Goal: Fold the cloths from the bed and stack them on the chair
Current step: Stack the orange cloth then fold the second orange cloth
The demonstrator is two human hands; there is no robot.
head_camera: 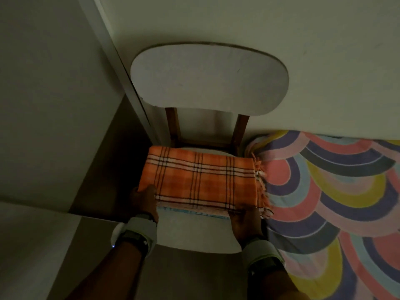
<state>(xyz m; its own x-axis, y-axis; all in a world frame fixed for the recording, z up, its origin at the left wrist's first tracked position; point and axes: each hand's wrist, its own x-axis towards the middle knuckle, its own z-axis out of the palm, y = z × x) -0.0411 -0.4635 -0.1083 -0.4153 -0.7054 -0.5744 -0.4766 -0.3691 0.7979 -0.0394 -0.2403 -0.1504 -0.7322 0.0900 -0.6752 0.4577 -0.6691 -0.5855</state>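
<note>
Folded orange cloth (201, 178) lies on the chair (194, 233) at twelve o'clock; left hand (144, 199) and right hand (244, 220) grip it, not yet let go

A folded orange plaid cloth (201, 178) lies flat on the white chair (194, 237).

On my feed, a plain pale painted wall (281, 29) fills the top, with a narrow white trim strip (108, 46) slanting down its left edge. Left of the strip is a flat grey panel (43, 83), with dim brown floor (108, 165) below it. At lower left I see a white flat-topped surface (28, 245), though I cannot tell what it belongs to.
</note>
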